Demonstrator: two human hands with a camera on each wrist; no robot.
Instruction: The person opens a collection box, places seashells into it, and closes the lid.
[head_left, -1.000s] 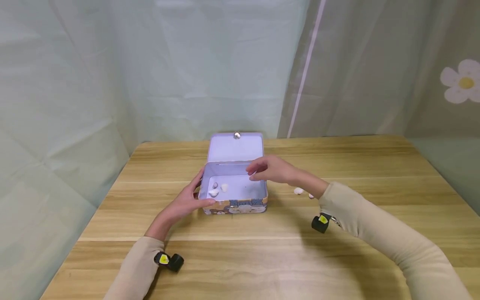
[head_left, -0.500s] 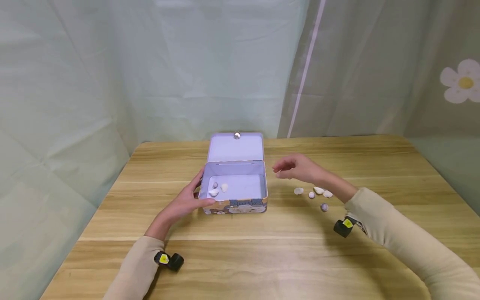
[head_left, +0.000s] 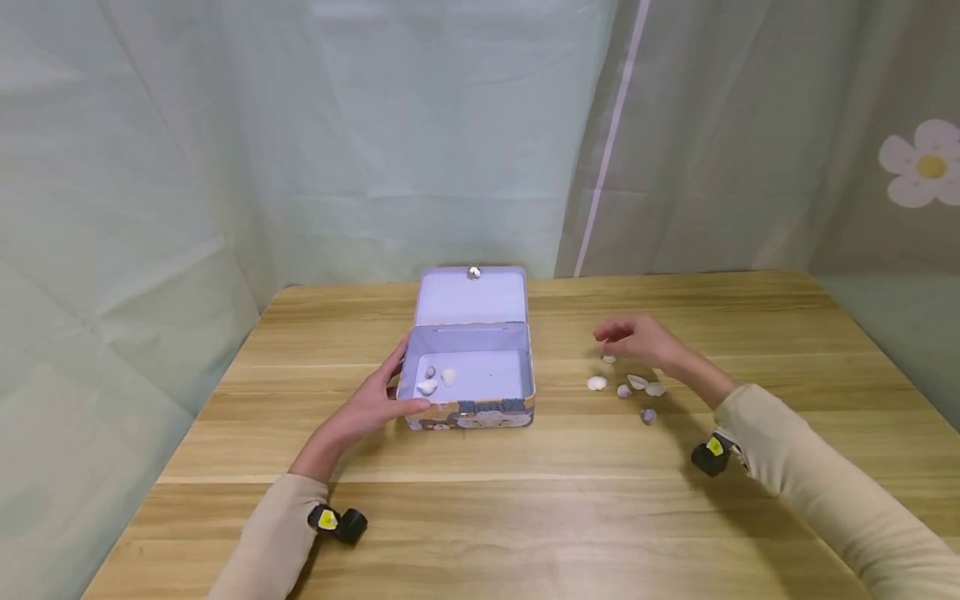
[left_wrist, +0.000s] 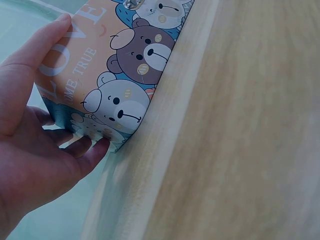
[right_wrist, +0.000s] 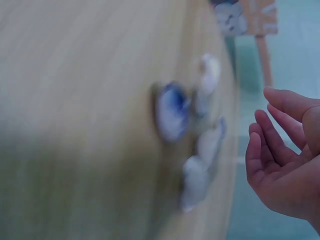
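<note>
Head view: left hand (head_left: 371, 408) steadies the open tin (head_left: 468, 375) on the table (head_left: 525, 500); right hand (head_left: 637, 337), fingers loosely curled and empty, hovers over loose shells (head_left: 626, 387), likely fetching another; next needs a careful pinch.

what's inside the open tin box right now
Three small shells lie in the left part of the tin box. The near inner edge is hidden by the front wall.

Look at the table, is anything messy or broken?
Nothing looks broken. The only untidy part is a few small shells lying loose on the table beside the open tin box, while three others sit inside it. The left hand holds the box; the right hand hovers over the loose shells.
</note>
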